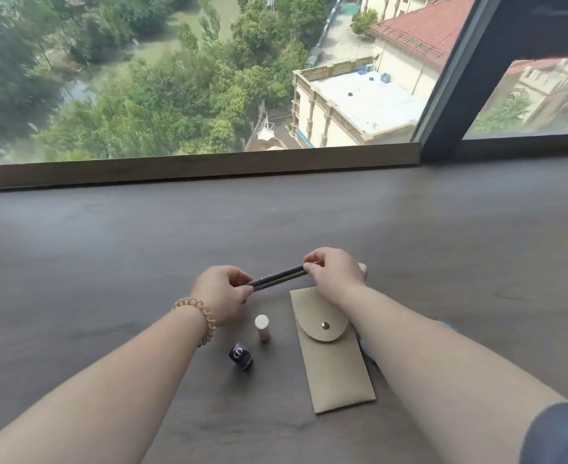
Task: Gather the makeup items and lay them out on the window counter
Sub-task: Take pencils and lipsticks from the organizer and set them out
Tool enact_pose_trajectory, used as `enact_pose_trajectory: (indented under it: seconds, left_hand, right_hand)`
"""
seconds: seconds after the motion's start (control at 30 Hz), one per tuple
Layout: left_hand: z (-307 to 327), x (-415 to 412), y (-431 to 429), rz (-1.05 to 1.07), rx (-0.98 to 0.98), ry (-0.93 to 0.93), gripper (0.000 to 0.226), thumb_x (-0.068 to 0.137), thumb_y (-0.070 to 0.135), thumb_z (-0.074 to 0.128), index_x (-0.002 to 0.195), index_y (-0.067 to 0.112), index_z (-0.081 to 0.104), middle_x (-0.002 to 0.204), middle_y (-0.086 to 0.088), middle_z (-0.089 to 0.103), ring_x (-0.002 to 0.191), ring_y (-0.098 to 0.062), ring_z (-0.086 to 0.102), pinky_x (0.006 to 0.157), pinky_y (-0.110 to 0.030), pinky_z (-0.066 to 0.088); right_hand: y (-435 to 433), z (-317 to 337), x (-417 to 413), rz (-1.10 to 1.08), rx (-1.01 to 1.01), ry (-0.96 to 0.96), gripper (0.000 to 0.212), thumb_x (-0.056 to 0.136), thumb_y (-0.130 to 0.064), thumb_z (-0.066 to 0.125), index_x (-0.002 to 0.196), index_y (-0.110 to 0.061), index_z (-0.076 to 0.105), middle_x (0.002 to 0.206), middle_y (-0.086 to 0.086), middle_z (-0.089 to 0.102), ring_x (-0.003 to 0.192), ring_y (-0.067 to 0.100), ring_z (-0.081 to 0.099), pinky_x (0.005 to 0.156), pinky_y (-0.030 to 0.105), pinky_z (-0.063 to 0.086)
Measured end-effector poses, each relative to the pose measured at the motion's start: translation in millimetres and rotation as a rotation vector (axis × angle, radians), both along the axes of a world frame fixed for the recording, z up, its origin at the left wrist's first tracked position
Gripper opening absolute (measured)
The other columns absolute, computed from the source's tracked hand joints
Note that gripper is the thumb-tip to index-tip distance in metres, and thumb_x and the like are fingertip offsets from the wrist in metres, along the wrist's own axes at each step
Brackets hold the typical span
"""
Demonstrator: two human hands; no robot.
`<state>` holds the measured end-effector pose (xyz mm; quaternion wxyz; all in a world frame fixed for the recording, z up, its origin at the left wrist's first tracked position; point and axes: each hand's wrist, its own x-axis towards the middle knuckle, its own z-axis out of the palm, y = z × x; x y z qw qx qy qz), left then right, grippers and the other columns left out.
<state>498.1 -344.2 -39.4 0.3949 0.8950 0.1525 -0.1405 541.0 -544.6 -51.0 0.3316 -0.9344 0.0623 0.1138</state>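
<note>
Two thin dark makeup pencils [279, 277] are held side by side, level, a little above the dark wood window counter [108, 262]. My left hand [224, 293] pinches their left ends and my right hand [334, 272] pinches their right ends. Below the pencils a small tube with a white cap [262, 328] stands upright on the counter. A black lipstick case [241, 356] lies just in front of it. A beige snap-flap pouch [334, 360] lies flat to the right, partly under my right forearm.
A raised wooden sill [192, 167] and a large window run along the counter's far edge, with a dark window frame [450, 105] at the right. A dark object [366, 349] peeks out under my right forearm, mostly hidden.
</note>
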Motion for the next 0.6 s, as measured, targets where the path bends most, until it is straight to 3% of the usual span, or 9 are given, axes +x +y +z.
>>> enact_pose_trajectory:
  seconds: [0.13,0.3,0.43,0.6]
  left_hand:
    - [-21,5,0,-0.073,0.060,-0.004,0.012,0.082,0.022,0.068,0.093,0.023,0.071,0.086,0.003,0.069,0.089,-0.015,0.066,0.085,-0.026,0.050]
    - [-22,9,4,-0.237,0.254,-0.073,0.023,0.080,0.044,0.066,0.099,0.031,0.071,0.096,0.005,0.049,0.095,-0.015,0.055,0.085,-0.030,0.046]
    - [-19,11,9,-0.267,0.233,-0.078,0.037,0.081,0.046,0.065,0.114,0.029,0.063,0.103,0.007,0.049,0.104,-0.014,0.055,0.092,-0.030,0.044]
    - [-5,7,16,-0.228,0.191,-0.088,0.032,0.082,0.040,0.064,0.111,0.028,0.064,0.103,0.005,0.052,0.100,-0.016,0.058,0.099,-0.037,0.042]
  right_hand:
    - [2,-15,5,0.045,-0.158,-0.035,0.019,0.093,-0.036,0.051,0.102,-0.034,0.067,0.101,-0.010,0.069,0.117,0.015,0.043,0.091,0.031,0.022]
    - [6,-21,0,0.072,-0.343,-0.103,0.020,0.090,-0.040,0.053,0.106,-0.038,0.065,0.107,-0.004,0.062,0.115,0.021,0.042,0.094,0.037,0.024]
    - [6,-12,-7,0.035,-0.313,-0.181,0.024,0.090,-0.037,0.055,0.112,-0.034,0.063,0.106,-0.004,0.061,0.114,0.021,0.044,0.096,0.038,0.024]
    - [6,3,-33,0.059,-0.220,-0.297,0.021,0.087,-0.027,0.059,0.106,-0.032,0.066,0.101,-0.009,0.064,0.112,0.015,0.048,0.088,0.027,0.018]
